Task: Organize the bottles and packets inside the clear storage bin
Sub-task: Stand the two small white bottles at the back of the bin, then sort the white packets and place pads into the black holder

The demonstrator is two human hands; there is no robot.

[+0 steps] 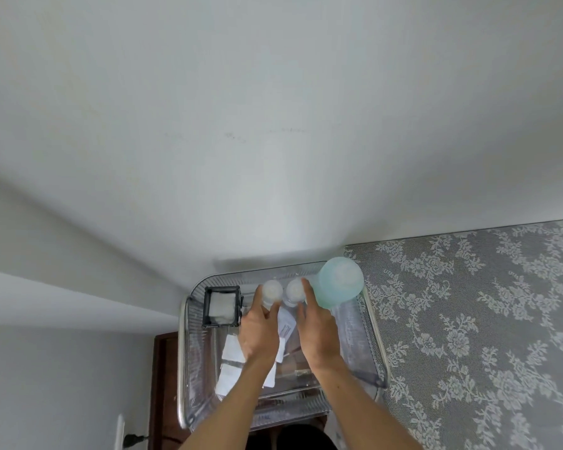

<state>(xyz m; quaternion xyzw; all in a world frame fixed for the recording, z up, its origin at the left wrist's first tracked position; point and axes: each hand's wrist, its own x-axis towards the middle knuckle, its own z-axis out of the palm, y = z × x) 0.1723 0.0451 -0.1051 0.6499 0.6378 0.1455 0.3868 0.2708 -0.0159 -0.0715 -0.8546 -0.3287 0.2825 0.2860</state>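
Your left hand (261, 329) grasps the left white-capped bottle (272, 290), thumb on one side and fingers on the other, just below the cap. Your right hand (319, 329) rests its fingertips against the second white-capped bottle (295, 290); whether it is clamped cannot be told. Both bottles stand upright at the far end of the clear storage bin (189, 352). Just right of your right hand stands the large teal bottle (338, 282); left of your left hand sits the black-framed box (222, 307). White packets (233, 362) lie beneath your wrists. Keep both bottles vertical, slide them together against the far wall, and avoid nudging the teal bottle.
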